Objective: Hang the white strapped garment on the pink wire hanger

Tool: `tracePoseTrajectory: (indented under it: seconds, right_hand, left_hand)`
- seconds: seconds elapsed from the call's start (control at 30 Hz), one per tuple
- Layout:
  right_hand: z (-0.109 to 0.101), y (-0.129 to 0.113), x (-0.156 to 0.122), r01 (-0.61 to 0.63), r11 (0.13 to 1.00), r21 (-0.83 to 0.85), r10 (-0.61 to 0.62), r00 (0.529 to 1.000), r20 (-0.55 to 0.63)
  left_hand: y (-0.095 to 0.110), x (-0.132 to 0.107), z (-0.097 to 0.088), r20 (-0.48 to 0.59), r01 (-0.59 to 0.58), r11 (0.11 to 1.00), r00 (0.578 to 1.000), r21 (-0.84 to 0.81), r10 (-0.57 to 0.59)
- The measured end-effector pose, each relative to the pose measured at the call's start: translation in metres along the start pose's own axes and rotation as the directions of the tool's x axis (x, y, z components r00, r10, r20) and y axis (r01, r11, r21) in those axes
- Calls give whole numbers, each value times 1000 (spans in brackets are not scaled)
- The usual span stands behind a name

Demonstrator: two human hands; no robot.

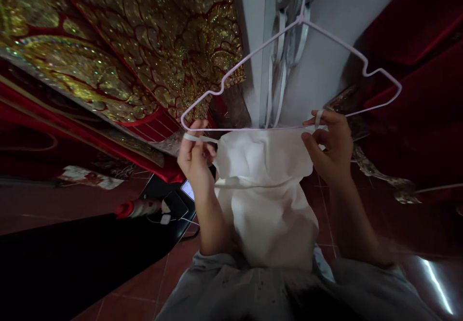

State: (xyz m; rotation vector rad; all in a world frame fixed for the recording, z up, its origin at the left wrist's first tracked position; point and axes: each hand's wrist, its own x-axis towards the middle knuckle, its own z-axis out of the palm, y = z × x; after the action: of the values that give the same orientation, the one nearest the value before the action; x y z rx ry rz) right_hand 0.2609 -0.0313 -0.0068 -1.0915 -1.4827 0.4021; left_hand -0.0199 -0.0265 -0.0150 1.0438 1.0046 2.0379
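Observation:
A thin white wire hanger (pixel 253 56) hangs in front of me from a hook high up. Below its bottom bar hangs a white garment (pixel 267 191) with narrow ribbon straps. My left hand (pixel 195 154) is closed on the left strap, pinching it at the hanger's left end. My right hand (pixel 331 145) is closed on the right strap, which loops over its fingers by the hanger's bottom bar. The cloth droops between my two forearms toward my grey sleeves.
Red garments with gold sequin embroidery (pixel 137 46) hang at the left, dark red velvet cloth (pixel 427 70) at the right. A white wall post (pixel 325 46) stands behind the hanger. A phone and charger (pixel 173 205) lie on a black surface over the red tile floor.

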Motion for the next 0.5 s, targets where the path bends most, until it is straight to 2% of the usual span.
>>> tracePoseTrajectory:
  seconds: [0.1,0.2,0.3,0.37,0.43,0.5]
  right_hand:
    - [-3,4,-1,12,1000,-9,-12,1000,12]
    - [-6,6,-1,-2,1000,-8,2,1000,14]
    - [-5,7,-2,11,1000,21,-11,1000,-12]
    - [-4,7,-3,32,999,41,-30,999,-38]
    - [-3,6,-4,41,998,57,-38,998,-55]
    - [-4,5,-5,36,997,74,-31,998,-59]
  left_hand:
    - [13,16,-24,-14,-138,974,990,181,143]
    - [32,36,-29,65,-253,933,967,256,245]
    - [46,55,-10,251,-251,945,948,211,196]
    - [50,64,8,384,-227,952,913,206,134]
    - [51,71,25,444,-218,947,891,237,94]
    - [48,74,34,439,-229,932,894,280,88]
